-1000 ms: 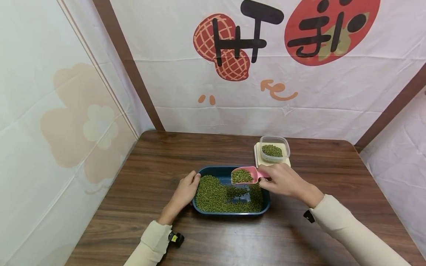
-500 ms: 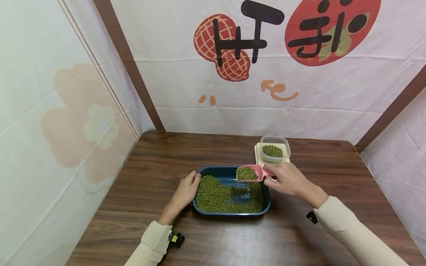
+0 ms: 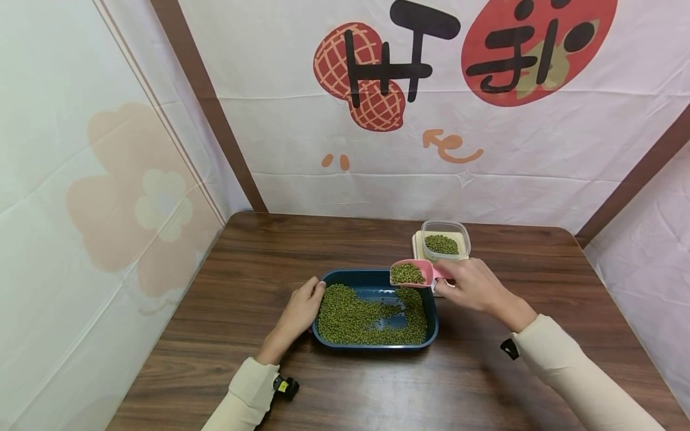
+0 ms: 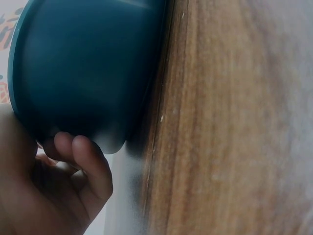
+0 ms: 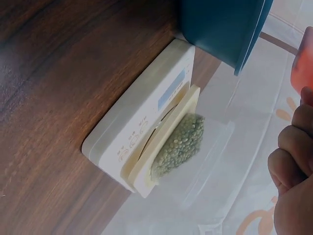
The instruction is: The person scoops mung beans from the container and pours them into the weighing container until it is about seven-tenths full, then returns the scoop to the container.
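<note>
While our left hand point(image 3: 300, 306) grips the blue oblong tray point(image 3: 353, 277), our nearer right hand point(image 3: 474, 287) holds the pink scoop point(image 3: 426, 272) crosswise before the clear tub point(image 3: 441, 257).

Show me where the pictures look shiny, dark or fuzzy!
Head view: pale glare on the brown wood-grain table, just below the deep-blue rectangular plastic tray. Left wrist view: the tray's wall looks dim, and the table blurs toward the right edge. Right wrist view: the clear plastic box looks hazy, its walls nearly melting into the white patterned cloth.
</note>
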Action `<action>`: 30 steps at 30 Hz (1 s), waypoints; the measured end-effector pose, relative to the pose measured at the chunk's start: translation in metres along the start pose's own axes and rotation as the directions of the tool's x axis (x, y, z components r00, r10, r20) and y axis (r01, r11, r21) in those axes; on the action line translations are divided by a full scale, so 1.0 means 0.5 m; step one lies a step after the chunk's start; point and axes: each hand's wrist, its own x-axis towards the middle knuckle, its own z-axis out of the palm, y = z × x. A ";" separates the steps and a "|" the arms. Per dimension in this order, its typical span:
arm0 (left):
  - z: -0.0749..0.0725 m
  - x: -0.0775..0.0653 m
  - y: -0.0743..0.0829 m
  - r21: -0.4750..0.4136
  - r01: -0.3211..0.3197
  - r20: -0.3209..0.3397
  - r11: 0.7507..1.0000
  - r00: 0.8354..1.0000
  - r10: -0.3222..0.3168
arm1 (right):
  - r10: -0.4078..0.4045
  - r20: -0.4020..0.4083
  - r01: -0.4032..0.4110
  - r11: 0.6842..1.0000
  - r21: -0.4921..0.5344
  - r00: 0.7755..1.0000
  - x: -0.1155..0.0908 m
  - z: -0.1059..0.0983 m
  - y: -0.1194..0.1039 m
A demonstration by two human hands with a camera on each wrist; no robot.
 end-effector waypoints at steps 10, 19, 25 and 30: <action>0.001 0.000 -0.001 -0.004 0.004 -0.007 1.000 1.000 -0.004 | 0.027 -0.017 -0.028 0.999 -0.030 0.999 0.002 -0.003 0.013; -0.001 -0.003 -0.001 -0.017 0.000 0.007 1.000 1.000 0.000 | 0.035 -0.034 -0.036 0.998 -0.041 0.999 0.002 -0.009 0.032; -0.002 -0.002 -0.001 -0.009 -0.001 0.006 1.000 1.000 0.001 | 0.053 -0.042 -0.055 0.997 -0.048 0.998 0.001 -0.014 0.049; -0.003 -0.002 0.000 -0.007 0.007 0.006 1.000 1.000 -0.007 | 0.060 -0.048 -0.063 0.995 -0.071 0.997 -0.003 -0.015 0.063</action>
